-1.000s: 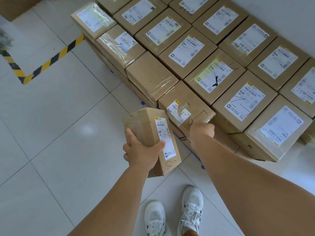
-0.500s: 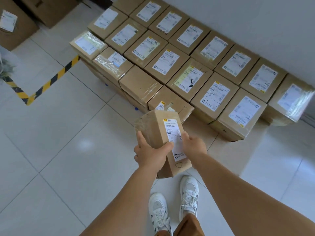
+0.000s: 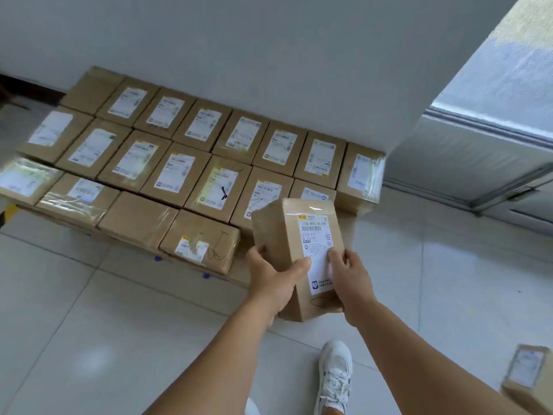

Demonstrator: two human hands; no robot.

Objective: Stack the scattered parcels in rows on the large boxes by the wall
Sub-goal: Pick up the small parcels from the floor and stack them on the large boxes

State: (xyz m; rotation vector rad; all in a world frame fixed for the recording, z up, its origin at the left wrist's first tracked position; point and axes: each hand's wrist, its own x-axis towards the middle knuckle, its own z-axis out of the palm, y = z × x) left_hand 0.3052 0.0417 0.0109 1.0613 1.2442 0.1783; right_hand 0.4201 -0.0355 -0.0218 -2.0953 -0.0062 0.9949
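white tiled floor [image 3: 89,339] fills the lower frame; a grey wall [image 3: 239,40] runs across the top. rows of stacked parcels [image 3: 176,175] lie flat against the wall, upper left to centre, labels up. held parcel [image 3: 294,253] sits centre-right, lifted, label facing the camera — left hand [image 3: 273,280] and right hand [image 3: 348,278] each curl round a side. loose parcel [image 3: 528,375] rests at lower right edge. white shoe [image 3: 335,375] below.

Soft daylight from the right, glare on floor tiles [image 3: 89,359], blurred edges.
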